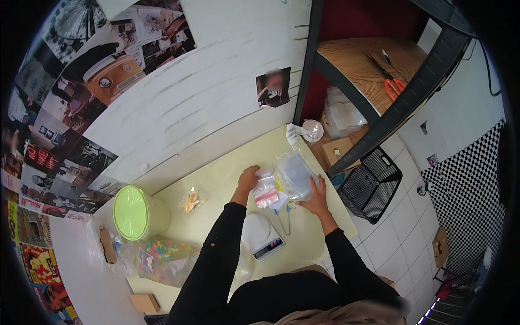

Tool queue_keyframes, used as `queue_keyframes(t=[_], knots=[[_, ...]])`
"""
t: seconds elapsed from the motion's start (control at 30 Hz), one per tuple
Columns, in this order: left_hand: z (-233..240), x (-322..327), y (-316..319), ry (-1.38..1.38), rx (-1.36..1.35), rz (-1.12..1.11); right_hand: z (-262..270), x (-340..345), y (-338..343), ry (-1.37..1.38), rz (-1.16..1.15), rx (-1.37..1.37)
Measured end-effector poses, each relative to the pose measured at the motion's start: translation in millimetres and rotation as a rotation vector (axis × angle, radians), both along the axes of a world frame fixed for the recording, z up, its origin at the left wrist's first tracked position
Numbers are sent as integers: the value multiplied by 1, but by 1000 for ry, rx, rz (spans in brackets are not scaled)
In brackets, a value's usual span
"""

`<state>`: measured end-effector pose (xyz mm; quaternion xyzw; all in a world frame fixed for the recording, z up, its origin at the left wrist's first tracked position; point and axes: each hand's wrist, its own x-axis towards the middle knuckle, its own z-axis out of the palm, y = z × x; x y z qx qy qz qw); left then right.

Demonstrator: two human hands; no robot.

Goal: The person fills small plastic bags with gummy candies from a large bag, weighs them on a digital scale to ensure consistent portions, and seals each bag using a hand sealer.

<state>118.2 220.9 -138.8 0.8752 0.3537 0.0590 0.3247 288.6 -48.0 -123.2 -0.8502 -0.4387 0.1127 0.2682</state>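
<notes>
On the pale yellow table [227,170], my right hand [316,199] grasps the lower right corner of a stack of clear plastic bags [295,172], thumb and fingers spread along its edges. My left hand [248,178] is at the left edge of some small clear bags with a pink-red strip [266,195]. Its fingertips are partly hidden, so its grip is unclear. Below these bags lies a blue-tipped wire tool [288,227], perhaps tongs. A white digital kitchen scale [256,233] sits between my forearms. Left of my left hand is a small clear bag of light brown pieces [191,201].
A tub with a green lid [130,212] and a large bag of colourful wrapped pieces [166,260] stand at the left. White cups [313,131] are by the far corner. Right of the table are a black shelf post [400,109] and a black plastic basket [371,187]. Orange-handled scissors [392,87] lie on the shelf.
</notes>
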Motion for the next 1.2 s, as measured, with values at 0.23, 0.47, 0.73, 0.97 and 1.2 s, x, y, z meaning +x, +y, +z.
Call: queue_keyframes(t=[0.23,0.47,0.73,0.97,1.2], knots=[[-6,-14,-56,-195,162,558,29,-16,26,-135,-15,109],[-19,-34,-98,-154,-153,570,18,-71,64,-59,152,108],[-13,-39,-107,-301,-210,521,-8,-66,101,-9,-30,115],[67,-64,-142,-477,286,305,31,-61,87,385,34,401],[138,-97,-201,-574,146,273,118,-115,37,854,171,330]])
